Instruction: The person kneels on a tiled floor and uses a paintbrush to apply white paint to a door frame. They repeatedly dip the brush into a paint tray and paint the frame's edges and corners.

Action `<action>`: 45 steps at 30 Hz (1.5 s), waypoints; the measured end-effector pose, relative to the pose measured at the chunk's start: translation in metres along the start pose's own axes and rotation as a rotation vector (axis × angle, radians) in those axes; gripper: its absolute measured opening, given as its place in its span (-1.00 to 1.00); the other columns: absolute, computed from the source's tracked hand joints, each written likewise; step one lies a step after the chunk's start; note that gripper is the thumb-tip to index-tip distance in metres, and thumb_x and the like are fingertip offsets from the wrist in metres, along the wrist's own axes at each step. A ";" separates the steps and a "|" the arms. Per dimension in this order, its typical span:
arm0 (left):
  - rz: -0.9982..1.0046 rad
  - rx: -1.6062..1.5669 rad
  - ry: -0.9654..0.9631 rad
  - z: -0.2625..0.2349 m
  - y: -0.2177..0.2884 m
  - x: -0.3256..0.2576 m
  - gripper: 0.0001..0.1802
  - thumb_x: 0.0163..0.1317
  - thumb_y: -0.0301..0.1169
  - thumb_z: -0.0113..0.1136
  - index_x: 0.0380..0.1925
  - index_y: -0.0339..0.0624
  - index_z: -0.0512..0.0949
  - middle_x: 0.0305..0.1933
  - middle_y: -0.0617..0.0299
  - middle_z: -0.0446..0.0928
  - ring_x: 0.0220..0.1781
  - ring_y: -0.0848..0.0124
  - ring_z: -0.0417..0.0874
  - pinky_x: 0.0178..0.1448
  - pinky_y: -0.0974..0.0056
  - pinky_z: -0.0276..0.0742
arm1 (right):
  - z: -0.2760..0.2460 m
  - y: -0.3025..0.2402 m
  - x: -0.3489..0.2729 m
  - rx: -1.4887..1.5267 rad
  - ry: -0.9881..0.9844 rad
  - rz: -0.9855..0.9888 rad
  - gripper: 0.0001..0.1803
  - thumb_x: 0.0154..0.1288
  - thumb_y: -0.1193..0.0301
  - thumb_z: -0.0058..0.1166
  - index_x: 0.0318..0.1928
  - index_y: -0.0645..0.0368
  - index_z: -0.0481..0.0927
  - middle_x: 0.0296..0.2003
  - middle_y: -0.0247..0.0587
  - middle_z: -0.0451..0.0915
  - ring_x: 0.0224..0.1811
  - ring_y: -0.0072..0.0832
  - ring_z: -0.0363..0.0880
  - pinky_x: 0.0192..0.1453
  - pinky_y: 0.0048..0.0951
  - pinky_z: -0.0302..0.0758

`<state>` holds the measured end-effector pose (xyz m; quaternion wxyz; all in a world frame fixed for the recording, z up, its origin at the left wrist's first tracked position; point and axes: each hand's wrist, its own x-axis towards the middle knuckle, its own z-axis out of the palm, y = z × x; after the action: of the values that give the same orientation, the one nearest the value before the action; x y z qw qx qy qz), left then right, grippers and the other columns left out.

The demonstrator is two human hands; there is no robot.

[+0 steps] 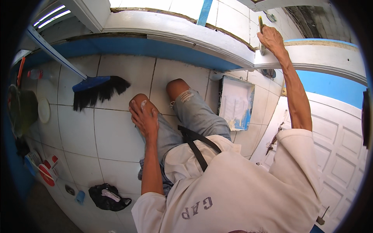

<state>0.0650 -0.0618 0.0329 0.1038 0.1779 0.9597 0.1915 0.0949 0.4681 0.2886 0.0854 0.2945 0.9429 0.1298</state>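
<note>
My right hand (271, 37) reaches far forward at the upper right, its fingers closed around a paintbrush (260, 21) with a yellow handle. The brush's pale lower end touches or lies very close to the white wooden frame (299, 55), near the corner where two frame pieces meet. My left hand (144, 117) lies spread on my left knee and holds nothing; white paint smears its fingers. A paint tray (244, 123) with a dark rim and blue showing at one end sits on the tiles right of my legs, with white paint in it.
A blue broom (97, 86) with black bristles leans at the left. Near the left wall are a round white lid (44, 110) and a plastic bottle (35, 73). A black plastic bag (108, 197) lies behind on the left. White panelled doors (330, 147) stand at the right.
</note>
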 end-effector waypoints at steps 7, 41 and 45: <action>-0.004 -0.005 0.016 0.007 -0.002 0.001 -0.40 0.37 -0.20 0.24 0.37 -0.08 0.42 0.69 -0.01 -0.02 0.65 -0.23 0.02 0.55 -0.26 0.12 | 0.020 0.013 0.003 0.006 -0.017 -0.021 -0.57 0.28 0.19 0.03 -0.30 0.41 0.63 -0.43 0.30 0.66 -0.30 0.14 0.71 -0.09 0.06 0.61; -0.039 0.072 -0.043 0.003 0.001 0.001 -0.39 0.39 -0.18 0.24 0.41 0.01 0.37 0.70 0.03 -0.03 0.67 -0.16 -0.01 0.56 -0.23 0.14 | -0.076 -0.017 -0.085 -0.057 0.071 0.057 -0.72 0.36 0.27 0.08 -0.15 0.26 0.59 -0.29 0.06 0.72 -0.19 -0.02 0.74 -0.03 -0.05 0.65; -0.047 0.068 -0.031 0.003 0.001 -0.003 -0.40 0.40 -0.17 0.24 0.40 0.04 0.37 0.69 0.03 0.00 0.67 -0.15 0.01 0.56 -0.22 0.15 | -0.120 -0.003 -0.095 -0.088 0.145 0.077 -0.73 0.37 0.25 0.05 -0.13 0.19 0.58 -0.27 0.04 0.71 -0.17 0.00 0.74 0.00 -0.01 0.63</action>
<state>0.0684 -0.0613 0.0307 0.1171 0.1617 0.9678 0.1534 0.1415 0.3875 0.4101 0.0248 0.3163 0.9280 0.1954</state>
